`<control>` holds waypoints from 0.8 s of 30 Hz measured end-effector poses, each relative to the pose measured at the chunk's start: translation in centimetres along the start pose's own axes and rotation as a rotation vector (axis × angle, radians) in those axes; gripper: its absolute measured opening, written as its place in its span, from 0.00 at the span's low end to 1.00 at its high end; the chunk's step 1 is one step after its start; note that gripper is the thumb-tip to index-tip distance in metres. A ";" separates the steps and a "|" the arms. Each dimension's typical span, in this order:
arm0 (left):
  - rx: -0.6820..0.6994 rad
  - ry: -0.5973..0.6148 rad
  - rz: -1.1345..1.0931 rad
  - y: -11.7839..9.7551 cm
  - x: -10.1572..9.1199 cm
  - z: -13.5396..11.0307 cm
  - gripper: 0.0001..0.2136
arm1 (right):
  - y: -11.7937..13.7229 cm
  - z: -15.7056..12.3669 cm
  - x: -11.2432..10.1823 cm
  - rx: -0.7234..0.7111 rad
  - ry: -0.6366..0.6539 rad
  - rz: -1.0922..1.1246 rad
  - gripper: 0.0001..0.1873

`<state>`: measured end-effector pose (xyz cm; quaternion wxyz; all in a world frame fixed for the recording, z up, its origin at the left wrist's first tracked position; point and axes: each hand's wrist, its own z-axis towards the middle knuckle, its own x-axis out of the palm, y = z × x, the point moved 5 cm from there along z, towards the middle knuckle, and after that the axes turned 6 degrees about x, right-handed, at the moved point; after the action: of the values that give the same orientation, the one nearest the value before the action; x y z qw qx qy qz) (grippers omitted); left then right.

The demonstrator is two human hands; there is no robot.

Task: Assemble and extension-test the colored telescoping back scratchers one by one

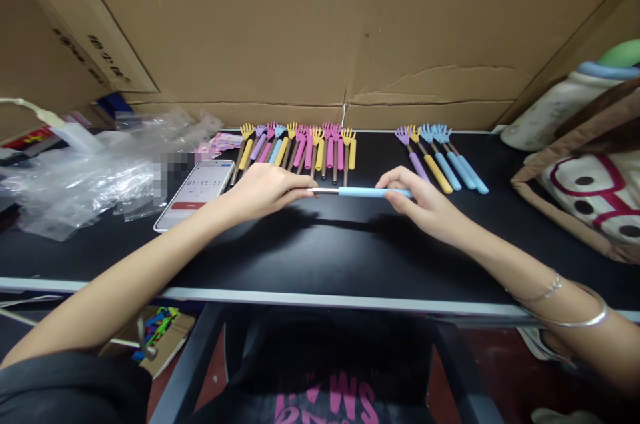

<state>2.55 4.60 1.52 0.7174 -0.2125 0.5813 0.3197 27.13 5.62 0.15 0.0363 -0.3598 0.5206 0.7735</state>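
Narrowly closed, left grip [266,187] and right grip [424,204] both hold one blue-handled rod [360,191]

passage: open stretch of black table [330,257], centre to near edge [320,299]; narrower lane between left scratcher row [309,151] and right scratcher row [447,171], its near end, in view, crossed by the held blue-handled rod [361,192]. obstructions: phone [196,187] and plastic bags [100,174], left; brown bag [600,191] and bottle [545,112], right; cardboard wall [320,37], rear.
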 end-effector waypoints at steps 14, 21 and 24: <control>-0.060 0.083 -0.111 0.0 -0.4 0.4 0.14 | 1.0 0.5 -0.8 -0.077 -0.037 -0.270 0.11; -0.049 0.081 -0.103 0.1 -0.3 0.3 0.14 | 0.6 0.5 -2.1 -0.027 0.023 -0.328 0.13; -0.056 0.072 -0.114 0.1 -0.5 0.0 0.13 | 0.4 0.4 -2.8 0.019 0.083 -0.295 0.15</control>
<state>2.42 4.63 2.04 0.7070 -0.2766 0.5844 0.2865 28.84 6.66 2.21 0.1315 -0.4637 0.4705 0.7391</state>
